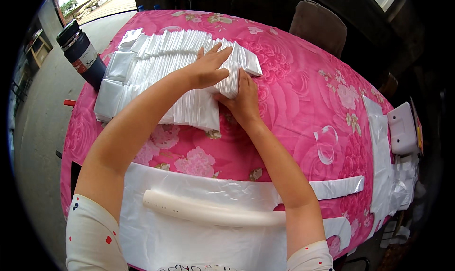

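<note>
Rows of folded white plastic bags stand packed on edge on the far left part of the table. My left hand lies over the right end of the rows, its fingers spread and nothing gripped. Just to its right, my right hand holds the end of a row of the bags, thumb low and fingers along the outer side. Closer to me, a flat white plastic bag with cut-out handles is spread out. A white tube rests across it, partly behind my right forearm.
A pink flowered cloth covers the table. At its left edge stands a dark bottle. To the right lie a clear plastic strip, more flat bags and a white box. A chair stands beyond the far edge.
</note>
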A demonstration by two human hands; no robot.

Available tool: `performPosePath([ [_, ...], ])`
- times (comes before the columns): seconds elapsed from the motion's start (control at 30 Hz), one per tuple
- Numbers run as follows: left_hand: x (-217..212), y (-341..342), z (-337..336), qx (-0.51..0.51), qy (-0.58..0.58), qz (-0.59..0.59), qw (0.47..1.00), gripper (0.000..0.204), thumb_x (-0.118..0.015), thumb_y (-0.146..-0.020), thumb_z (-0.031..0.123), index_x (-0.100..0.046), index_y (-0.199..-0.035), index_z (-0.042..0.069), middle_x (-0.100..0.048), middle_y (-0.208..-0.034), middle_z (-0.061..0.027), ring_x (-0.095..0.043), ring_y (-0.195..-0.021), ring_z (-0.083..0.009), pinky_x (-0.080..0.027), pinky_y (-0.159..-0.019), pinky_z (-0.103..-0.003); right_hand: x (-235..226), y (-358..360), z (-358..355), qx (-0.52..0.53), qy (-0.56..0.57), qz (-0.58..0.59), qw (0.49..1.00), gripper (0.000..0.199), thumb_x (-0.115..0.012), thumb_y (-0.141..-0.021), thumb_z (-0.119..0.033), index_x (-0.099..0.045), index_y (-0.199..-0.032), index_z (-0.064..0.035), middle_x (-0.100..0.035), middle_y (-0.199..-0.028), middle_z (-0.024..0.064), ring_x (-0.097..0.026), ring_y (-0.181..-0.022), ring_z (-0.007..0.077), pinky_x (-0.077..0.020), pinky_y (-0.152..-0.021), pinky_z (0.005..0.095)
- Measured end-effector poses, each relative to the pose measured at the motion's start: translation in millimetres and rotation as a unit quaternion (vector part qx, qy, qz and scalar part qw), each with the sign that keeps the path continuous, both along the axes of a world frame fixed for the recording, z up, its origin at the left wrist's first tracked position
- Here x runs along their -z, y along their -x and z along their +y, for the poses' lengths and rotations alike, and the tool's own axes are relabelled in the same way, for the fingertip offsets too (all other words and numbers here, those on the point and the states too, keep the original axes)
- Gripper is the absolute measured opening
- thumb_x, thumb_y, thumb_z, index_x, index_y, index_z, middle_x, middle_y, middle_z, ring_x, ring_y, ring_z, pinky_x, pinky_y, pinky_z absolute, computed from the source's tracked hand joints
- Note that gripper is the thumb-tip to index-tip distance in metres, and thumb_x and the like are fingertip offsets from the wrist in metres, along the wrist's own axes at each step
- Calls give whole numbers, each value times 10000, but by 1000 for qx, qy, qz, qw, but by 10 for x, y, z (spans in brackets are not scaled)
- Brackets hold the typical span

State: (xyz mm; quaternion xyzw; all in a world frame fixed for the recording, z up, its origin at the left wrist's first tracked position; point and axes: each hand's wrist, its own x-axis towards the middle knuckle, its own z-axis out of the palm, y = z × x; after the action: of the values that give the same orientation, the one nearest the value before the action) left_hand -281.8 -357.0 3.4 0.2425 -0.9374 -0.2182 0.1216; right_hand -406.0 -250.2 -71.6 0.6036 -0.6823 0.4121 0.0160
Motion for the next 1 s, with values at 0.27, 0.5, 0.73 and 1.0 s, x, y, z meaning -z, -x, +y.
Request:
performPosePath([
  [0.27,-11,-68,137,77,116,-43,989,998,-715,-652,483,-235,-1400,29,-262,-1444,-165,-120,-1378,-297,-69,-1093,-532,-194,231,253,-123,-124,-74,982,946,-808,-614,-210,-271,-1344,63,-317,-1378,231,-305,-1288,351,-284,-1062,380],
  [0.5,81,67,205,83,172,-62,980,791,-703,-718,399,-356,-1354,81,-277,-1432,-176,-221,-1350,-297,-154,-1081,-524,-239,224,253,-126,-92,-8,988,747,-728,-679,-117,-360,-1306,48,-387,-1354,198,-380,-1258,305,-339,-1031,346],
  [0.73,72,38,247,94,205,-40,973,706,-690,-742,367,-406,-1323,83,-274,-1435,-163,-226,-1349,-290,-166,-1088,-508,-386,918,158,-45,-32,49,997,554,-598,-762,-111,-428,-1267,37,-504,-1241,213,-465,-1180,325,-343,-1017,376],
  [1.0,99,70,278,107,219,-55,968,713,-705,-726,322,-400,-1327,91,-283,-1432,-147,-231,-1349,-270,-151,-1097,-494,-19,906,-390,13,-112,-1,994,511,-471,-838,-199,-411,-1295,20,-473,-1272,228,-394,-1235,355,-276,-1044,419],
])
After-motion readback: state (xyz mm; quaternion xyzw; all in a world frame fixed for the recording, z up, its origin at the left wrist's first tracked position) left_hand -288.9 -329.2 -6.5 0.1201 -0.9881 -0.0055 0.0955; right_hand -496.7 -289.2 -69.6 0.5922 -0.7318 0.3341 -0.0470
